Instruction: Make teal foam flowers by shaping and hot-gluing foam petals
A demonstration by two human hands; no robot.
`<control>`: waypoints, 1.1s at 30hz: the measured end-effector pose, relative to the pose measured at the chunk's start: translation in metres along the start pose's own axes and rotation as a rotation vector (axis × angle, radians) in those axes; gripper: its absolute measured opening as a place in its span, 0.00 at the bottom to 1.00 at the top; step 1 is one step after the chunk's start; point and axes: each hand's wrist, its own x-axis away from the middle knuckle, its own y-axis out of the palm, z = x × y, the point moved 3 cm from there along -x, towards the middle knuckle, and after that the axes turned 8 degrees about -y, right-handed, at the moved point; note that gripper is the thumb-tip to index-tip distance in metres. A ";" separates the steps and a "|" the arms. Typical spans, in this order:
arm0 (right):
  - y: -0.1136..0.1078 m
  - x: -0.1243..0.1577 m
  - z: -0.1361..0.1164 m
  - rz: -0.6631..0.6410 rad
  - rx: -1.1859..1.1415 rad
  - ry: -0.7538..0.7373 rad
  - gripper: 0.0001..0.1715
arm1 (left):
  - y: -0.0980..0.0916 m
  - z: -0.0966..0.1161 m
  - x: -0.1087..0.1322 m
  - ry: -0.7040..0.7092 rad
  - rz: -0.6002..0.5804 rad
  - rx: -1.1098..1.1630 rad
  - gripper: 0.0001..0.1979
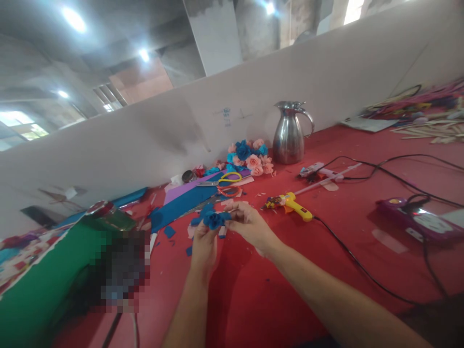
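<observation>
Both my hands meet over the red table (275, 290) around a small blue foam flower (213, 220). My left hand (203, 244) grips the flower from below. My right hand (248, 224) pinches a blue petal strip on the flower's right side. Blue foam scraps (169, 231) lie on the table just beyond my hands. A yellow hot glue gun (292, 203) lies to the right of my right hand, its cord trailing right.
Blue and purple foam sheets (188, 198) with yellow-handled scissors (226, 178) and orange-handled scissors (228, 191) lie behind. Finished pink and blue flowers (250, 157) sit by a steel jug (289, 133). A purple power strip (413, 217) and cables are right; a green-sleeved person (54, 285) is left.
</observation>
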 end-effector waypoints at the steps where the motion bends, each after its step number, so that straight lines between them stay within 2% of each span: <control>1: 0.001 0.001 -0.002 -0.011 -0.017 0.004 0.18 | -0.001 -0.001 -0.001 0.002 0.009 0.025 0.09; 6: 0.002 0.004 -0.009 -0.022 -0.084 0.015 0.19 | -0.004 -0.004 -0.003 0.001 -0.008 0.083 0.08; 12: 0.003 0.004 -0.001 -0.007 -0.022 0.045 0.18 | -0.001 -0.001 -0.001 0.031 -0.016 0.094 0.08; 18: 0.006 0.008 -0.009 -0.066 0.014 0.105 0.17 | 0.006 0.002 0.004 0.017 -0.111 0.107 0.05; 21: 0.005 0.008 -0.013 -0.017 0.065 0.072 0.17 | 0.003 0.002 0.003 0.032 -0.090 0.093 0.04; 24: 0.004 0.007 -0.011 0.037 0.108 0.021 0.17 | 0.003 0.001 0.002 0.022 -0.122 0.061 0.03; 28: 0.003 0.007 -0.007 0.050 0.146 -0.001 0.17 | 0.003 -0.001 0.003 -0.009 -0.149 0.035 0.03; 33: -0.006 0.003 -0.016 0.116 0.221 -0.008 0.15 | 0.003 -0.002 0.004 -0.034 -0.157 -0.016 0.04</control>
